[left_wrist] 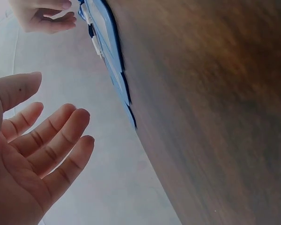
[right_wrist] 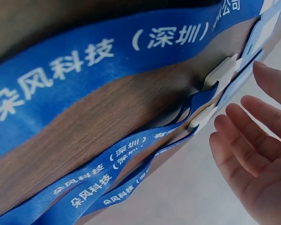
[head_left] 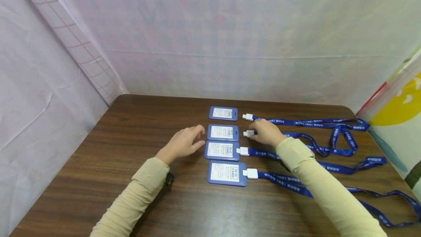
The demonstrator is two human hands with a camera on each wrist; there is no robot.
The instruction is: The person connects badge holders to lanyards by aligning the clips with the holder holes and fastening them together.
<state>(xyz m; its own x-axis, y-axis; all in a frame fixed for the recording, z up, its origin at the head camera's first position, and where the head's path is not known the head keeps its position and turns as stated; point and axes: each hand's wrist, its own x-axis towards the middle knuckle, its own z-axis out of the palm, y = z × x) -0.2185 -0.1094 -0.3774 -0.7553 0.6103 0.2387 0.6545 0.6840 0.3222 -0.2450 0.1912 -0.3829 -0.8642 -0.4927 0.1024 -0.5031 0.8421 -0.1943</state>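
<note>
Several blue ID card holders lie in a column on the table. My left hand [head_left: 184, 140], fingers loosely bent and holding nothing, hovers left of the second holder from the back [head_left: 223, 132]. Over the blue lanyard beside that holder is my right hand [head_left: 267, 131], close to its white clip [head_left: 249, 133]. The right wrist view shows this hand [right_wrist: 257, 145] with relaxed fingers and nothing in them. The rearmost holder [head_left: 223, 113] and its clip [head_left: 247, 116] lie apart. Clips meet the two nearer holders, the third [head_left: 222, 150] and the front one [head_left: 227, 173].
Blue lanyards with white lettering [head_left: 342, 169] stretch right across the brown wooden table [head_left: 138, 131], some looped near its right edge. A pale cloth [head_left: 230, 46] hangs behind the table. Another cloth [head_left: 49, 94] hangs at the left.
</note>
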